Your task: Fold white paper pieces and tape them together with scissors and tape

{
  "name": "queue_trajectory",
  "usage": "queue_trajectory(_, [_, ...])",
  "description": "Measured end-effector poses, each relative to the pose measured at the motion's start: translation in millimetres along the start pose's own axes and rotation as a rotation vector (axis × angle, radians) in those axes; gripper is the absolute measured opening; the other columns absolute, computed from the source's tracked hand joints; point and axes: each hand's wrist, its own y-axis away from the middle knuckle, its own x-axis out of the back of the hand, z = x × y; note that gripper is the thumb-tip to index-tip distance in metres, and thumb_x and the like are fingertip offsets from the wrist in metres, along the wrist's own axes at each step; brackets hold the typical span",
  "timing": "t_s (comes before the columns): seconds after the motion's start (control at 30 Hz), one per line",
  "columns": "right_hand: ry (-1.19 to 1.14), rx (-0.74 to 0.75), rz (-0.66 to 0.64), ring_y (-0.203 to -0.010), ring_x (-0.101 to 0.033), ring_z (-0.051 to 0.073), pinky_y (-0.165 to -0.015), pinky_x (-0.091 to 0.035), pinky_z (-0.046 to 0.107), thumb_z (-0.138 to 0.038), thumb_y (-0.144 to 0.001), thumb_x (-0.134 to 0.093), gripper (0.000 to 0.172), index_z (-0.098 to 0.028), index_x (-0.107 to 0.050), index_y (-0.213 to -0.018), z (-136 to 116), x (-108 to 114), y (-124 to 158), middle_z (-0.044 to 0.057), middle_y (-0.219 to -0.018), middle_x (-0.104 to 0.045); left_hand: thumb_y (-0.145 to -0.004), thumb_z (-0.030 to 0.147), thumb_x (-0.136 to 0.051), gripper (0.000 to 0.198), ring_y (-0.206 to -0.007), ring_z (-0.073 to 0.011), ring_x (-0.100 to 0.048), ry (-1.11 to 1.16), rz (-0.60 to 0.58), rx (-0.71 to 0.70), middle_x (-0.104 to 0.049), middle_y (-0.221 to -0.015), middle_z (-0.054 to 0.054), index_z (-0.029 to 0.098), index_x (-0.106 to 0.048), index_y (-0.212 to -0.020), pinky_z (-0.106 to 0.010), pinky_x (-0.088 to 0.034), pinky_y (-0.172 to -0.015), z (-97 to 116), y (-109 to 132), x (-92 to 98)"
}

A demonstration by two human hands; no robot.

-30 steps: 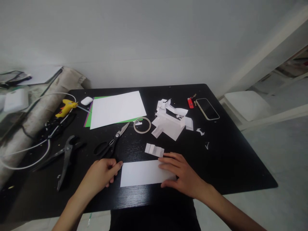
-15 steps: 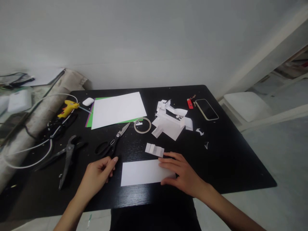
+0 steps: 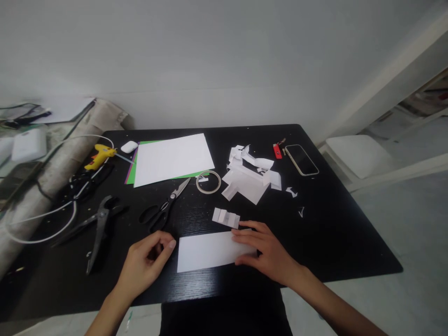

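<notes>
A white paper strip (image 3: 206, 252) lies flat near the front edge of the black table. My right hand (image 3: 264, 249) rests over the strip's right end, fingers spread, and hides that end. Just left of the strip is my left hand (image 3: 147, 261), its fingers curled in and the thumb close to the index finger; nothing shows in it. Beyond the strip, close to my right fingertips, sits a small pleated piece of white paper (image 3: 226, 218). Black-handled scissors (image 3: 164, 207) lie open-bladed past my left hand.
Farther back are a stack of paper sheets (image 3: 173, 158), a tape roll (image 3: 208, 182) and cut paper scraps (image 3: 247, 182). To the left are pliers-like shears (image 3: 100, 228) and a yellow glue gun (image 3: 101, 156). A red lighter (image 3: 277, 150) and phone (image 3: 301, 160) lie right.
My left hand has shifted slightly right and down, closer to the strip's left edge, its thumb and index finger forming a rounder curl. My right hand stays on the strip.
</notes>
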Motion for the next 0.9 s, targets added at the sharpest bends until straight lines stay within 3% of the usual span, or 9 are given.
queue_trajectory(0.2, [-0.026,-0.006,0.025,-0.131,-0.065,0.032,-0.108,-0.054,0.054,-0.035,-0.079,-0.092,0.048,-0.028,-0.076,-0.124,0,1,1,0.005,-0.129,-0.078,-0.094,0.033,-0.067,0.013,-0.056,-0.0103,-0.059,0.03,-0.013,-0.024,-0.072,-0.086,0.0,0.022,-0.072,-0.098,-0.019,-0.047,-0.049,-5,4,0.2])
queue_trajectory(0.43, [-0.076,0.013,0.097,-0.127,-0.067,0.031,-0.107,-0.056,0.051,-0.033,-0.083,-0.089,0.047,-0.027,-0.073,-0.127,3,-1,2,0.006,-0.125,-0.079,-0.094,0.031,-0.068,0.02,-0.056,-0.0094,-0.058,0.089,-0.048,-0.041,-0.071,-0.103,-0.004,0.022,-0.071,-0.111,-0.021,-0.046,-0.048,-3,4,1.2])
queue_trajectory(0.53, [-0.135,0.028,0.168,-0.121,-0.07,0.029,-0.107,-0.057,0.05,-0.038,-0.085,-0.086,0.042,-0.027,-0.074,-0.124,6,-2,4,0.006,-0.119,-0.081,-0.093,0.032,-0.069,0.029,-0.066,-0.0135,-0.063,0.123,-0.07,-0.077,-0.069,-0.103,-0.005,0.024,-0.069,-0.121,-0.021,-0.047,-0.051,0,4,0.0])
queue_trajectory(0.6, [-0.187,0.03,0.206,-0.114,-0.074,0.028,-0.11,-0.055,0.051,-0.042,-0.086,-0.085,0.038,-0.028,-0.075,-0.12,6,0,6,0.004,-0.114,-0.082,-0.092,0.034,-0.07,0.037,-0.081,-0.0195,-0.067,0.139,-0.074,-0.111,-0.069,-0.101,-0.006,0.025,-0.066,-0.128,-0.024,-0.051,-0.061,3,2,-1.7])
queue_trajectory(0.7, [-0.256,-0.03,0.229,-0.102,-0.078,0.024,-0.098,-0.062,0.041,-0.042,-0.088,-0.084,0.032,-0.029,-0.076,-0.116,5,4,7,0.003,-0.108,-0.082,-0.091,0.04,-0.072,0.045,-0.103,-0.0261,-0.066,0.174,-0.081,-0.122,-0.069,-0.11,-0.008,0.027,-0.064,-0.133,-0.03,-0.054,-0.078,8,0,-4.6])
queue_trajectory(0.8, [-0.312,-0.066,0.233,-0.094,-0.079,0.021,-0.084,-0.064,0.032,-0.04,-0.088,-0.084,0.029,-0.028,-0.077,-0.113,1,8,6,0.003,-0.105,-0.081,-0.094,0.048,-0.067,0.043,-0.097,-0.0234,-0.065,0.29,-0.1,-0.072,-0.066,-0.123,-0.009,0.027,-0.065,-0.131,-0.028,-0.051,-0.074,12,-1,-6.4])
queue_trajectory(0.9, [-0.337,-0.051,0.232,-0.093,-0.078,0.02,-0.085,-0.063,0.03,-0.038,-0.087,-0.085,0.028,-0.027,-0.077,-0.111,-3,11,4,0.003,-0.104,-0.081,-0.097,0.05,-0.061,0.039,-0.089,-0.021,-0.063,0.442,-0.126,0.032,-0.066,-0.12,-0.009,0.025,-0.066,-0.127,-0.027,-0.05,-0.069,13,-2,-6.2])
